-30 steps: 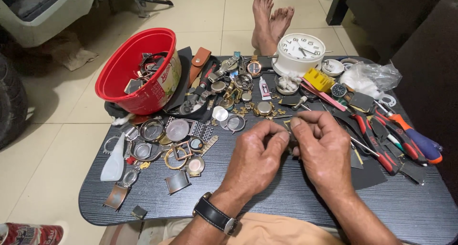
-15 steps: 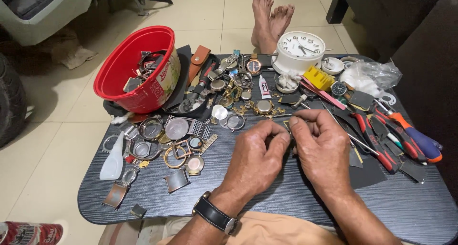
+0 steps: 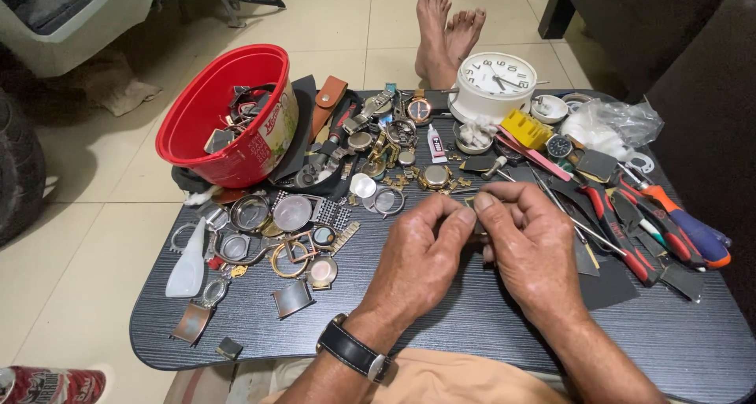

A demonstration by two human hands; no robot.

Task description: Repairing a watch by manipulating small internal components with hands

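Standing beside the low dark table (image 3: 472,325), I see the person's left hand (image 3: 417,254) and right hand (image 3: 531,250) meet over its middle, thumbs and forefingers pinched together on a small metal part (image 3: 471,203), which sits between the fingertips just above the tabletop and is mostly hidden by them, so what it is cannot be told. Both hands are closed in a fine grip; the left wrist wears one black-strapped wristwatch (image 3: 354,350). As for progress, I judge the work to be somewhere in its middle: the piece is in hand and being worked, while a great scatter of loose watch cases, rings and bracelet links (image 3: 295,231) lies untouched to the left, too many to count surely. There is one red plastic bowl (image 3: 228,109) holding more watch pieces at the far left corner, one white alarm clock (image 3: 494,81) at the far edge, one white squeeze bottle (image 3: 189,262) lying near the left edge, and one clear plastic bag (image 3: 614,124) to the right. At least three red-handled tools (image 3: 622,231) and one orange-and-blue screwdriver (image 3: 689,227) lie along the right side. Two bare feet (image 3: 445,26) rest on the tiled floor beyond.
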